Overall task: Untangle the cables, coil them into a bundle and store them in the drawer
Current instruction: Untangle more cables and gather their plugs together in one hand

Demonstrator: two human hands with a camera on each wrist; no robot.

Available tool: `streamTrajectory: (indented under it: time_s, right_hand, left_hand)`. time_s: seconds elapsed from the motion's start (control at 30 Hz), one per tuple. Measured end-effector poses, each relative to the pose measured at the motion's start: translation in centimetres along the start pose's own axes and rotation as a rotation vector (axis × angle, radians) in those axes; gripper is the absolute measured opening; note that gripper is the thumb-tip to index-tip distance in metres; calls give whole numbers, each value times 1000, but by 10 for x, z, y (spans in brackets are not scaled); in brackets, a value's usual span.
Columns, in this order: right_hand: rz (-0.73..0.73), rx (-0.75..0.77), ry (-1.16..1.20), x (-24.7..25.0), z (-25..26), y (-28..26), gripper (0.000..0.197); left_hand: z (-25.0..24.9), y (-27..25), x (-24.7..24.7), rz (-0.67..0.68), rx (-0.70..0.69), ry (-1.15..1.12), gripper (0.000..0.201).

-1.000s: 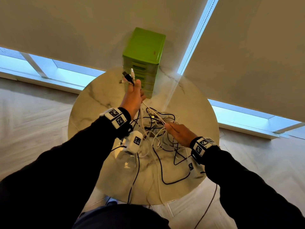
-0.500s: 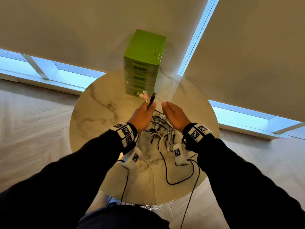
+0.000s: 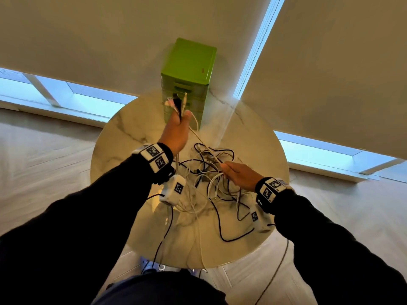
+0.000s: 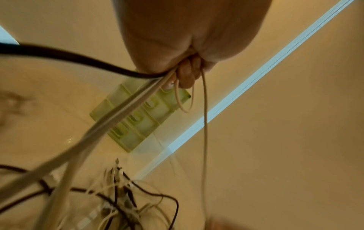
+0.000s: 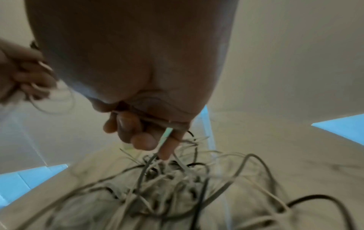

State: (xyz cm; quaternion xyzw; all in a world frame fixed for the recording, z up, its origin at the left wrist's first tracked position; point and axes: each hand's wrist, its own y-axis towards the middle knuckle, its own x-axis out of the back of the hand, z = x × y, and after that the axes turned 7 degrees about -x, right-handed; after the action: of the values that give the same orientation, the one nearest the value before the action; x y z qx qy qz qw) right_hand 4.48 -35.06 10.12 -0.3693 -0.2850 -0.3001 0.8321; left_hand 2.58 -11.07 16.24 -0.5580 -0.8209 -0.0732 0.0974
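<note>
Left hand (image 3: 176, 130) raised, fist gripping several cable ends (image 3: 177, 102) w/ plugs sticking up in front of the green drawer unit (image 3: 189, 62). Right hand (image 3: 239, 176) lower, fingers curled, pinching a white cable (image 5: 167, 135) over the tangle (image 3: 209, 172) of black & white cables, mid-tabletop on the round marble table (image 3: 123, 150). Drawers look closed.

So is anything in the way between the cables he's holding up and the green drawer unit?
No object stands between them, but the green plastic drawer unit has every drawer shut. The left hand grips several black and white cable ends whose lengths still run into the tangled cable pile on the round marble table.
</note>
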Motion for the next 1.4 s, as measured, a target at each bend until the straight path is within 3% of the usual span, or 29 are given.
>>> streamTrajectory:
  time_s: [0.1, 0.17, 0.27, 0.37, 0.43, 0.57, 0.63, 0.7, 0.8, 0.97, 1.1, 1.27, 1.33, 1.4]
  right_hand:
    - [90, -109, -171, -8, -35, -10, 39]
    - [64, -141, -151, -12, -51, -14, 39]
    - [-106, -128, -118, -10, -49, -11, 32]
    - [-389, 38, -45, 4, -18, -5, 21]
    - [-386, 72, 71, 13, 11, -6, 21]
    - [-212, 129, 252, 10, 56, -18, 37]
    - [-273, 136, 286, 11, 60, -27, 50]
    - [-373, 123, 269, 19, 57, -36, 44]
    - [-489, 138, 231, 34, 45, -52, 24]
    - [-632, 66, 355, 61, 26, -80, 20]
    - [-568, -116, 296, 59, -14, -107, 23]
    - [-209, -538, 184, 9, -83, -137, 24]
    - [-178, -572, 80, -12, -93, -140, 49]
    - [-223, -428, 116, -27, -80, -133, 73]
  left_hand:
    - [-5, 13, 19, -97, -32, -48, 41]
    - [-2, 17, 26, -103, -43, -18, 41]
    - [7, 4, 19, 1, -107, 51, 45]
    - [18, -11, -5, 81, -120, 70, 46]
    - [20, -21, -22, 145, -119, 60, 45]
    - [1, -36, -56, 280, -155, -27, 43]
    - [-13, -38, -66, 311, -173, -56, 34]
    - [-25, -37, -68, 336, -190, -65, 14]
    - [-38, -37, -75, 341, -242, -89, 24]
    - [-40, -42, -96, 341, -141, -236, 27]
    - [-36, -48, -110, 360, -41, -349, 24]
    - [-29, -61, -116, 436, 33, -392, 25]
    - [-24, -68, -119, 470, 62, -380, 26]
    - [-18, -74, -123, 500, 90, -378, 28]
